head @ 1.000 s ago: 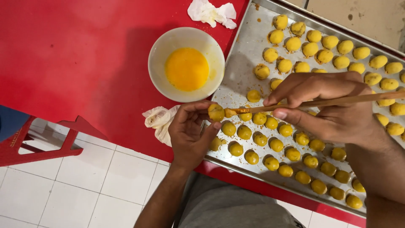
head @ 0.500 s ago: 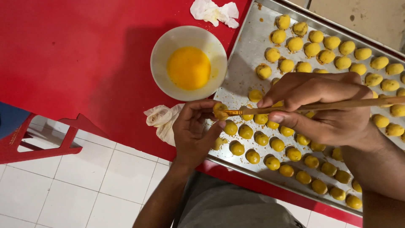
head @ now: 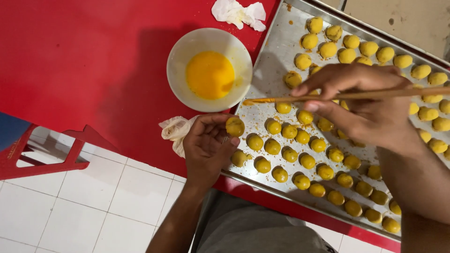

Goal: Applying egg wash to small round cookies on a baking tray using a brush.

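I pinch one small round yellow dough ball (head: 235, 126) between the thumb and fingertips of my left hand (head: 206, 147), lifted just off the near left corner of the baking tray (head: 276, 51). The ball looks smooth and golden, a shade glossier than the paler ones at the tray's far end. My left palm is turned up, the fingers curled in around the ball, the wrist coming up from below.

My right hand (head: 365, 107) hovers over the middle of the tray, its fingers pressed together around a thin wooden-handled brush (head: 337, 96). The brush lies nearly level, its wet tip pointing toward my left fingers and ending just above and beside the ball, not touching it.

Beyond the brush tip, just outside the tray's edge, stands a white bowl (head: 187, 51) of beaten yellow egg wash. Just to the left of my left knuckles lies a crumpled cloth (head: 174, 130); a second crumpled tissue (head: 236, 11) lies past the bowl.

Rows of dough balls (head: 304, 161) fill the metal tray under and around my right hand, with crumbs scattered between them. Everything rests on a red table (head: 84, 61). Below its near edge are white floor tiles (head: 70, 201) and part of a red stool (head: 33, 154).
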